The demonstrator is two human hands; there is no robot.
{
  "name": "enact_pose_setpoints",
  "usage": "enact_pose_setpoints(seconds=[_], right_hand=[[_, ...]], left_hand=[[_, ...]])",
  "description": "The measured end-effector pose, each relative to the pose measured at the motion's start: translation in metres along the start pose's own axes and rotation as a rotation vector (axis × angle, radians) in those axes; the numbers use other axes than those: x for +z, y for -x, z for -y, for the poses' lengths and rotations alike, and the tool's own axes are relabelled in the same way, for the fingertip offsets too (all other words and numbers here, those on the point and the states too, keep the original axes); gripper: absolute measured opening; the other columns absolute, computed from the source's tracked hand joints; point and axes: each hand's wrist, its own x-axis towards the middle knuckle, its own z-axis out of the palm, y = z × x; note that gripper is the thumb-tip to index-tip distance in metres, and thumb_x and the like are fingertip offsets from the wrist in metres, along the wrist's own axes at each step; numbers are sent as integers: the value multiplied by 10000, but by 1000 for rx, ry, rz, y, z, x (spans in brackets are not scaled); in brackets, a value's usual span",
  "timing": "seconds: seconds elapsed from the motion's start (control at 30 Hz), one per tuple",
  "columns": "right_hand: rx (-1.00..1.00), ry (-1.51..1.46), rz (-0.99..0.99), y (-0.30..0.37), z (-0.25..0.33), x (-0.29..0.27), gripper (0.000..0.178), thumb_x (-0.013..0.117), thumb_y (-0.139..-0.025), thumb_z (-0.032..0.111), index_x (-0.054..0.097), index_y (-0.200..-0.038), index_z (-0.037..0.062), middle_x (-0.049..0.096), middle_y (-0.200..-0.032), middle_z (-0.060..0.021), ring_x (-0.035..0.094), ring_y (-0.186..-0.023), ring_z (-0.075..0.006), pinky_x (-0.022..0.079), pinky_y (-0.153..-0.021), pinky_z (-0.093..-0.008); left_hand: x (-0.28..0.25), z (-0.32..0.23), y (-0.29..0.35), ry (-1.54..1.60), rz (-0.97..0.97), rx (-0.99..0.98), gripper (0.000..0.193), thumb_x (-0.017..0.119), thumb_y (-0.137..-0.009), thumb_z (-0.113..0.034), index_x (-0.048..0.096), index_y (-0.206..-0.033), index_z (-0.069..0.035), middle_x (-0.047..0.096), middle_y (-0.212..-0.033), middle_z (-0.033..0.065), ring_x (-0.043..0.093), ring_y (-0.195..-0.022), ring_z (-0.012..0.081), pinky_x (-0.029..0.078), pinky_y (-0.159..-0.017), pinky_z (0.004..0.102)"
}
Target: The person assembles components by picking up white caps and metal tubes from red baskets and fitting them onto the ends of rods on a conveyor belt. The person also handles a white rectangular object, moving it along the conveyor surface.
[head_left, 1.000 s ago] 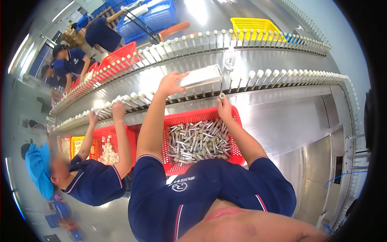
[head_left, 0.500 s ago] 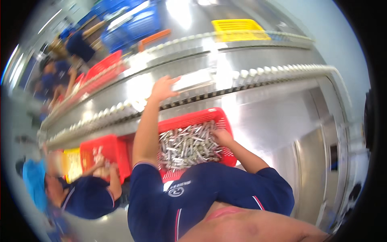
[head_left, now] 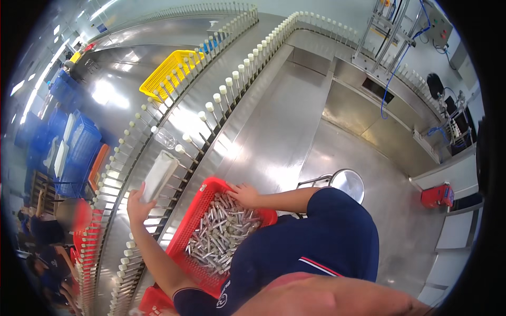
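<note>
My left hand (head_left: 139, 206) grips the near end of a long white box-shaped block (head_left: 159, 176), which lies on the metal conveyor bed between rows of white-capped pins. A clear bottle (head_left: 164, 138) lies just beyond the block's far end. At the far right corner of a red perforated basket (head_left: 182, 231), my right hand (head_left: 243, 195) rests with fingers stretched over the rim and the contents. Many small silvery tube-like pieces (head_left: 221, 231) fill the basket, heaped loosely. It stands against my body, beside the conveyor.
White-capped pins (head_left: 229, 81) line the curving conveyor track. Beyond it are a yellow basket (head_left: 168, 71) and blue crates (head_left: 79, 152). A round metal stool (head_left: 348, 184) stands to my right, with a metal-framed machine (head_left: 387, 37) farther back. Co-workers sit at far left.
The view has swung to the right, bringing the stool and machine into sight. My left hand has closed on the white block's near end. My right hand has come up to the basket rim.
</note>
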Motion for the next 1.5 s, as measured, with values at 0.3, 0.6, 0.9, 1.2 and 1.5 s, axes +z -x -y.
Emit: enact_pose_setpoints(seconds=[0.3,0.6,0.9,1.2,1.5], right_hand=[[-59,-244,-237,-4,-6,10,452,662,-674,137,538,-1103,63,501,-1208,-227,584,-815,-396,480,-722,-491],[-38,-183,-103,0,1,-13,543,655,-693,163,514,-1205,53,312,-1448,-210,576,-911,-364,465,-821,-461],[-68,-201,-130,-2,6,-18,526,653,-685,141,526,-1182,23,260,-1467,-225,582,-888,-394,493,-800,-463],[-55,-213,-126,2,2,-17,506,625,-700,133,527,-1186,31,234,-1481,-216,577,-904,-392,496,-803,-468],[-19,-223,-87,8,9,-23,516,624,-718,142,500,-1209,37,215,-1492,-190,560,-936,-395,499,-819,-466]], left_hand=[[-13,-2,5,-49,-184,175,784,786,-590,-363,534,-1324,-247,570,-997,144,553,-965,331,444,-846,419],[-35,-20,22,-29,-124,82,745,773,-583,-385,565,-1292,-289,561,-956,87,573,-942,278,469,-823,359],[-19,0,37,-33,-54,-1,774,774,-565,-376,551,-1303,-311,561,-972,112,572,-962,295,466,-838,371],[-42,-3,41,-24,-171,-3,772,771,-561,-384,552,-1299,-319,570,-985,93,582,-944,277,477,-821,370],[-43,-1,45,-103,-167,3,749,774,-568,-354,565,-1286,-320,555,-962,85,582,-921,273,482,-805,361]])
